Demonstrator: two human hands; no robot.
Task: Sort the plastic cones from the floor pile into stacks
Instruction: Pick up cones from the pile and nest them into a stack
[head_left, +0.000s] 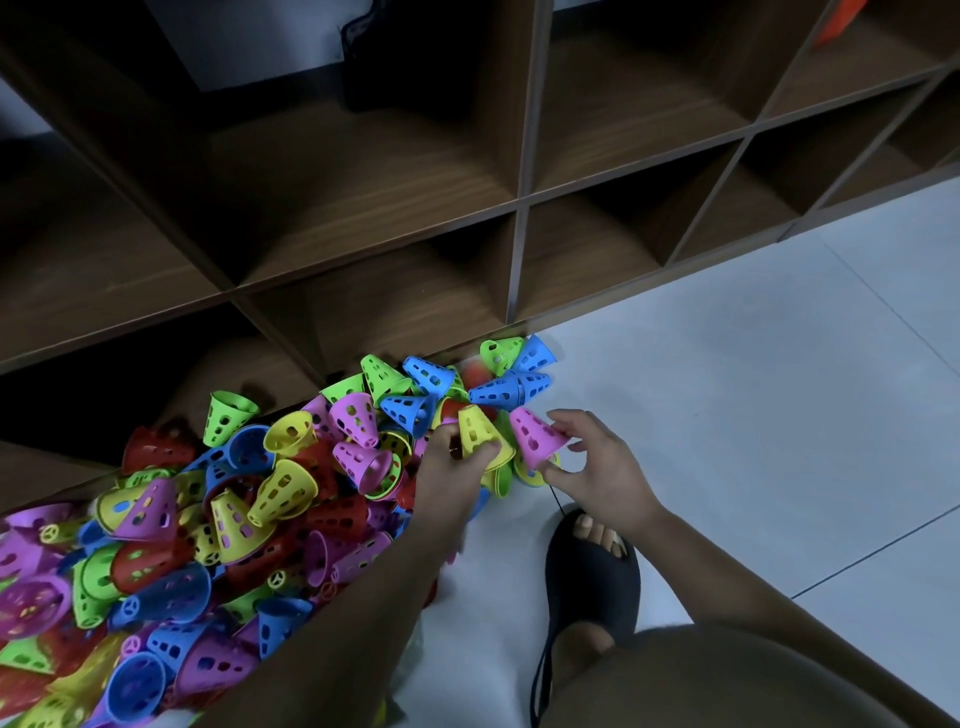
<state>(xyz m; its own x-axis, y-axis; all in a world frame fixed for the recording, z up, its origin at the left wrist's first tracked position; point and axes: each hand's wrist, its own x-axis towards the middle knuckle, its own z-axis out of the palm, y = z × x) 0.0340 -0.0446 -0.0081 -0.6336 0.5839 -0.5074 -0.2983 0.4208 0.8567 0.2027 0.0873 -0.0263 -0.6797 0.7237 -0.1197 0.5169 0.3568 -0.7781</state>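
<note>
The pile of cones (208, 519) is sprawling on the floor (753, 389) against the wooden shelf unit (519, 208). At its right end, the left hand (457, 452) is closing its grip round a yellow cone (478, 431). Just beside it, the right hand (597, 467) is pinching a pink cone (535, 436). Nested blue cones (511, 389) are lying behind.
</note>
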